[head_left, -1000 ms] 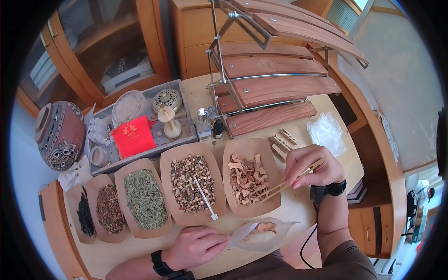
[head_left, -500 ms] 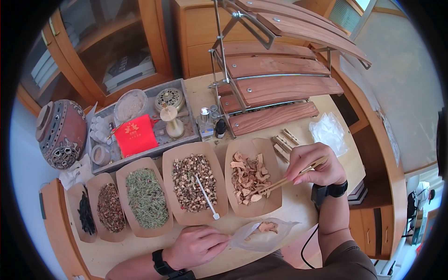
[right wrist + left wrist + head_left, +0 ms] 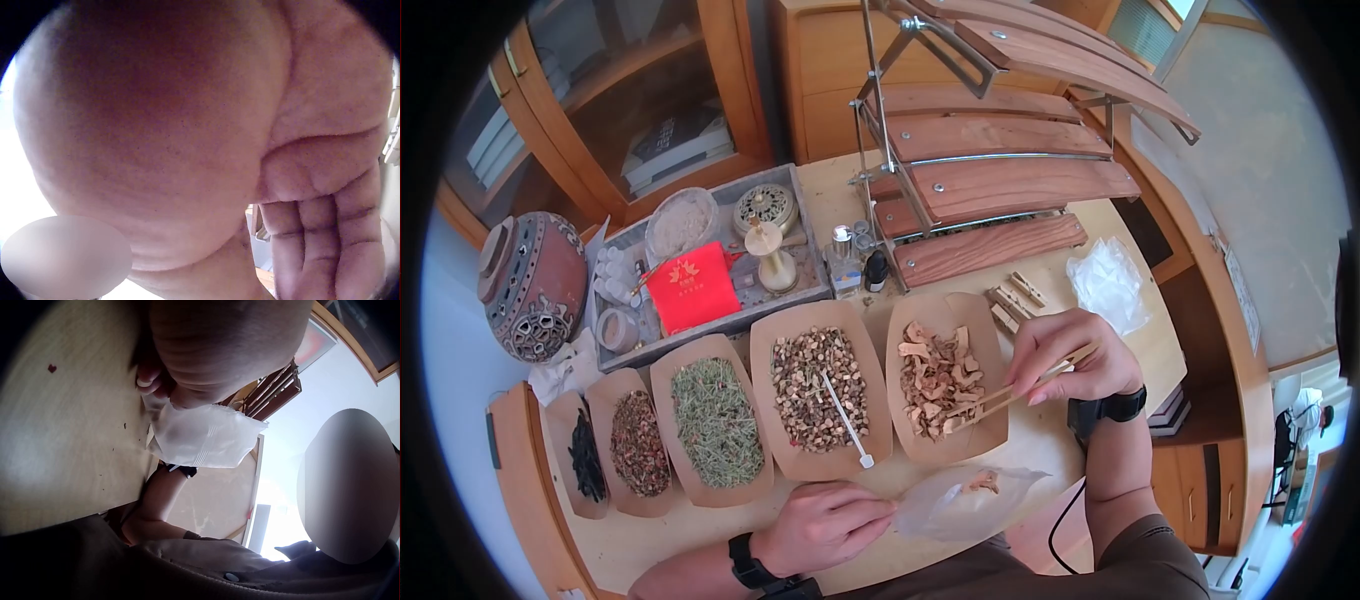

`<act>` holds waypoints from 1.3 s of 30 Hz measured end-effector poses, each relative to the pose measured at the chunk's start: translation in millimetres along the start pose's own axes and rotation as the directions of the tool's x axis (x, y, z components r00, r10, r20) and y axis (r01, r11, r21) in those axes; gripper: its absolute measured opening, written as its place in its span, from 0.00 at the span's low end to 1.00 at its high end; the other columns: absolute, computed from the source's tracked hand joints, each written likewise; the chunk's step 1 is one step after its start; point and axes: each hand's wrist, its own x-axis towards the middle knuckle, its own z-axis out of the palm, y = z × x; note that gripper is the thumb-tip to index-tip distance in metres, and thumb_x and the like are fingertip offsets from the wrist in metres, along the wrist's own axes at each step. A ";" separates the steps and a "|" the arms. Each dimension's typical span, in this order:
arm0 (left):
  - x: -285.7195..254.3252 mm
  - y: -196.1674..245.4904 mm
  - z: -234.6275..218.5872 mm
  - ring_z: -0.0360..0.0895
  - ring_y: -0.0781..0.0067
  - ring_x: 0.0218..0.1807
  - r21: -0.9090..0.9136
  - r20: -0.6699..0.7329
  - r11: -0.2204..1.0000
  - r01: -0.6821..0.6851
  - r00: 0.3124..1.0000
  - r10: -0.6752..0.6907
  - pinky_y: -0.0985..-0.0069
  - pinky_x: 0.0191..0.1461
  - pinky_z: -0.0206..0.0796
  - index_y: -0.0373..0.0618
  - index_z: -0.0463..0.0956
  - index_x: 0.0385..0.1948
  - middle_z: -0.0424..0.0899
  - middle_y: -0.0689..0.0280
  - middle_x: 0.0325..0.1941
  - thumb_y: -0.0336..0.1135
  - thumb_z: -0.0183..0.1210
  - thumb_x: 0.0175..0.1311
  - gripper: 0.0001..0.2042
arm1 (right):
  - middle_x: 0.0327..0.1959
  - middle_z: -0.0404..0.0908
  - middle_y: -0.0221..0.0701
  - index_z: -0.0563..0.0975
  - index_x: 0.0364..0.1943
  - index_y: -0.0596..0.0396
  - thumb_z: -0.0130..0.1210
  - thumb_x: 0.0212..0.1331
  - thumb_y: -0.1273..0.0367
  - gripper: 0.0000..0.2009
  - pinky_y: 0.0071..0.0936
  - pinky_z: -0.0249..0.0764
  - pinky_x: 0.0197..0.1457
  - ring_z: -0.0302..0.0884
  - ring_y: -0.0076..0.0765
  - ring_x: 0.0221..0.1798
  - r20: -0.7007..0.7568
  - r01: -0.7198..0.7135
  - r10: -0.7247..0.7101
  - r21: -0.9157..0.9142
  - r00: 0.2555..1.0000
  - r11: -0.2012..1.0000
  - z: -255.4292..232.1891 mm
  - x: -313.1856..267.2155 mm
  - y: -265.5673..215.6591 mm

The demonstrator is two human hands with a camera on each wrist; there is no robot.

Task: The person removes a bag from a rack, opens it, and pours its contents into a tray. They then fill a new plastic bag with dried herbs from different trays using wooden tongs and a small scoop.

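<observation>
In the head view my right hand (image 3: 1075, 358) pinches a pair of wooden tweezers (image 3: 1003, 402), whose tips lie among the pale brown dried slices (image 3: 937, 368) at the near side of a kraft paper tray (image 3: 990, 450). My left hand (image 3: 828, 525) pinches the left edge of a translucent pouch (image 3: 935, 515) in front of that tray. One dried slice (image 3: 982, 482) shows inside the pouch. The left wrist view has the pouch (image 3: 200, 437) hanging from the fingertips of the left hand (image 3: 225, 350). Only the palm and fingers of the right hand (image 3: 187, 125) fill the right wrist view.
Leftward stand several paper trays of dried herbs, one with a white spoon (image 3: 847, 420) across it. Behind them is a grey tray (image 3: 815, 270) with a red pouch (image 3: 692, 288). A slatted wooden rack (image 3: 1010, 190), wooden clothespins (image 3: 1012, 305) and clear plastic bags (image 3: 1108, 285) lie farther back.
The tweezers' tips have shifted slightly within the dried slices, staying near the tray's near side. The pouch has tilted a little, so less of its slice shows. The left hand has barely moved.
</observation>
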 end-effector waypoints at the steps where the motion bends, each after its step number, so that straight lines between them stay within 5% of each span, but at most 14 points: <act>1: -0.1 0.3 -0.3 0.85 0.64 0.32 0.005 0.007 1.000 0.006 1.000 -0.006 0.70 0.35 0.79 0.43 0.87 0.36 0.87 0.65 0.34 0.27 0.73 0.57 0.07 | 0.36 0.88 0.36 0.89 0.36 0.60 0.74 0.54 0.74 0.07 0.29 0.76 0.42 0.84 0.35 0.38 0.001 0.000 0.000 0.002 1.000 1.000 0.0 0.3 -1.1; 39: 4.4 -1.9 0.5 0.85 0.66 0.29 0.010 -0.004 0.996 -0.085 0.996 0.085 0.71 0.33 0.78 0.41 0.88 0.36 0.87 0.64 0.31 0.27 0.73 0.54 0.09 | 0.39 0.88 0.38 0.89 0.39 0.60 0.73 0.55 0.77 0.08 0.30 0.78 0.45 0.85 0.39 0.42 0.138 0.010 -0.021 0.083 0.990 0.996 -0.2 0.4 0.4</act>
